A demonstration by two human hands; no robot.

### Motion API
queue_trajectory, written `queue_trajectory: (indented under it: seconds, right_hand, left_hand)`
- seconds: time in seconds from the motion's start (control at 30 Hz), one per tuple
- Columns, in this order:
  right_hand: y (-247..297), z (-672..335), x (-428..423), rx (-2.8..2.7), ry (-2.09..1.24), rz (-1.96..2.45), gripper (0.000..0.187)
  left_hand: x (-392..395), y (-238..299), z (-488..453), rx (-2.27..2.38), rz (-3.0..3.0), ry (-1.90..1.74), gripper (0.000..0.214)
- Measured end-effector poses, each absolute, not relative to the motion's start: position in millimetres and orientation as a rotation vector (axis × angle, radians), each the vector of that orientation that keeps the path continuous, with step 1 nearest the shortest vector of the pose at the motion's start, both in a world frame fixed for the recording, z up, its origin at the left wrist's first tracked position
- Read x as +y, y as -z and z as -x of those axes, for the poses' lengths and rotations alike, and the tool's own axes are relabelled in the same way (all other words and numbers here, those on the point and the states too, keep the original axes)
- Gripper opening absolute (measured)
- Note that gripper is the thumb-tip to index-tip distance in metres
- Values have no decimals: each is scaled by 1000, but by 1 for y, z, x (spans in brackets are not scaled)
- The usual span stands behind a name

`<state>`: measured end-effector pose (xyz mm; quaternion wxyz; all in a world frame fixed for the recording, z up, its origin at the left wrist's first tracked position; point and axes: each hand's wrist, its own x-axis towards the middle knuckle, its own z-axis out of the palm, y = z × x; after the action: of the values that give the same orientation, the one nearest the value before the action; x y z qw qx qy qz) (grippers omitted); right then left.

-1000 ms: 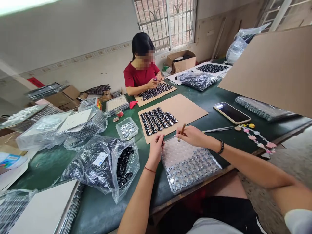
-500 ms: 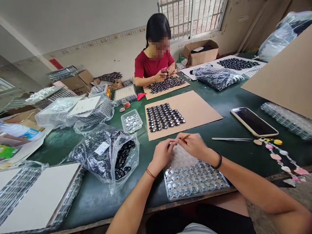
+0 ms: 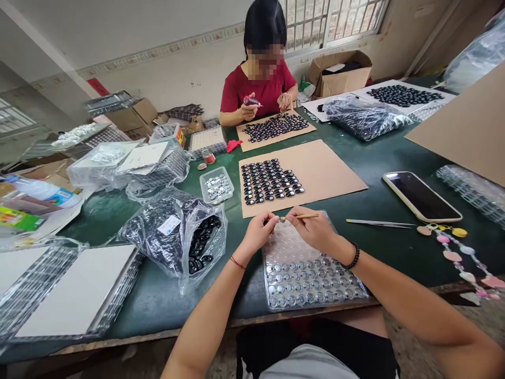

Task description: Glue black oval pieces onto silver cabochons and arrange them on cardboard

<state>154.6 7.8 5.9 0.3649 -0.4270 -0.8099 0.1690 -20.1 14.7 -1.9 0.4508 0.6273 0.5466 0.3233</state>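
Note:
My left hand [image 3: 258, 230] and my right hand [image 3: 313, 229] meet above the far end of a clear blister tray [image 3: 311, 273] of small round silver pieces. The right hand pinches a thin wooden stick [image 3: 303, 216] that points left toward the left fingertips. The left fingers are pinched on something too small to make out. Just beyond lies a cardboard sheet [image 3: 327, 173] with rows of black oval pieces [image 3: 270, 181].
A plastic bag of black pieces [image 3: 177, 234] lies to the left, with a small tub of silver pieces [image 3: 216, 185] behind it. Tweezers [image 3: 379, 223], a phone [image 3: 421, 196] and a bead string [image 3: 457, 247] lie right. A person in red [image 3: 258, 87] works opposite.
The view has swung left and down. My hands have drawn together; the stick has turned from upright to lying level, pointing at my left fingertips.

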Motion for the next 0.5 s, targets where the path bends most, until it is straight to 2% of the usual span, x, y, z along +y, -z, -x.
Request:
queue_trajectory:
  seconds: [0.23, 0.5]
  right_hand:
    - [-6, -156, 11, -1969, -453, 1138, 27]
    - [1, -157, 17, -1577, -853, 1092, 29]
  left_hand:
    - [20, 3, 23, 1316, -1139, -995, 29]
    - [10, 0, 13, 1129, -1112, -906, 42]
